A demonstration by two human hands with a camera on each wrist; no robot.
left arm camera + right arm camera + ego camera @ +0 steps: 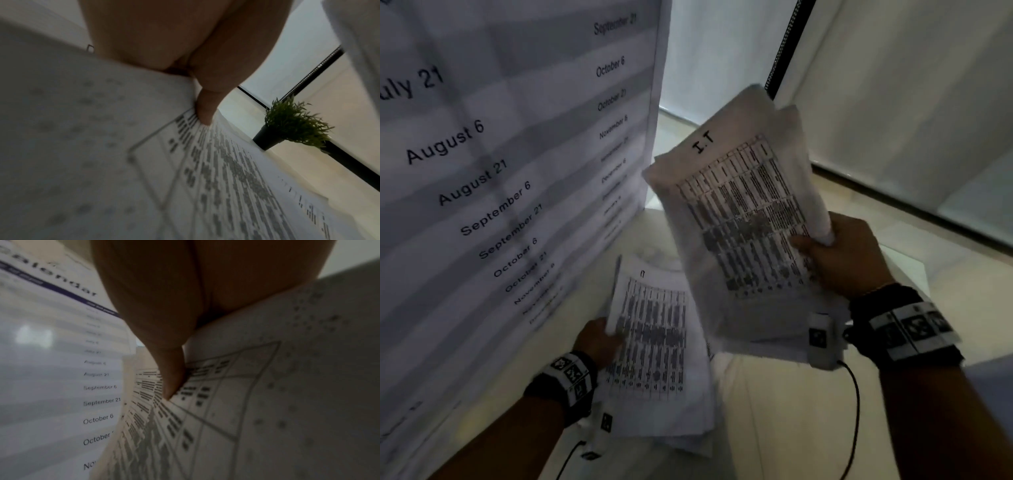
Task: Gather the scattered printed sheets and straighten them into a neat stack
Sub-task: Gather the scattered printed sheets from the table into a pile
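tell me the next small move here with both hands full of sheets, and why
Probably bring the right hand down and lay its bundle of sheets onto the bundle that the left hand grips. The sheets are split between two separate bundles, the right one raised and fanned, so they need merging before the edges can be squared.

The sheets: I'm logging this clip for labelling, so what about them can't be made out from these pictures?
- Table text on the right bundle: head view, motion blur; only the heading "I.T" reads.
- Left bundle text: too small and blurred in head view; smeared in left wrist view.
- Sheet count in either bundle: edges overlap.
- Fingers of the left hand and right hand: behind the paper; wrist views show only thumbs.
- Calendar: cut off by the left edge.
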